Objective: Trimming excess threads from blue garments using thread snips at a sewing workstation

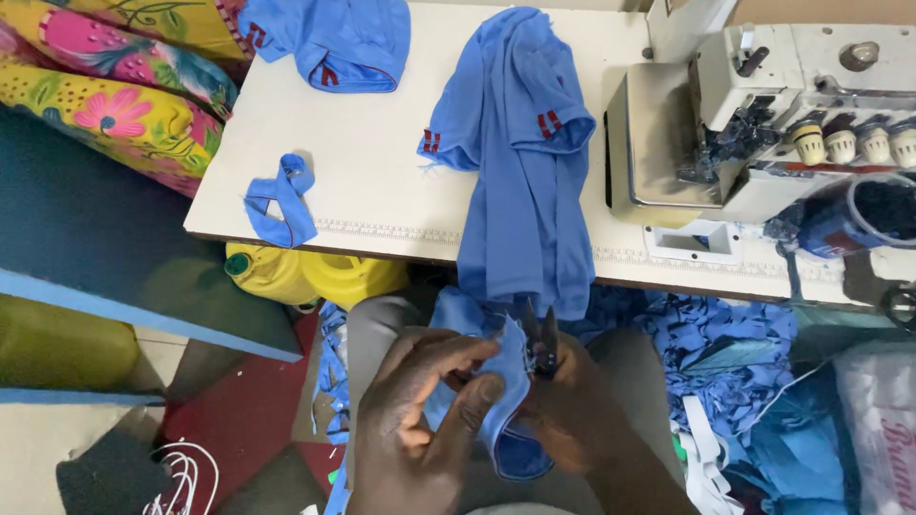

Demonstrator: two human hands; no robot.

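While the white sewing table (382,181) fills the upper frame, a blue garment (525,162) drapes off its edge into the lap, feeding the left hand (420,420), which pinches its hem taut for the right hand's (572,410) gripped thread snips (540,334).

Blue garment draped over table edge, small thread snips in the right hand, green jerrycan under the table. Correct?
Not quite: the head view shows the jerrycan under the table is yellow, with only a green cap. The rest holds: the blue garment drapes over the table edge, and the right hand holds the small thread snips.
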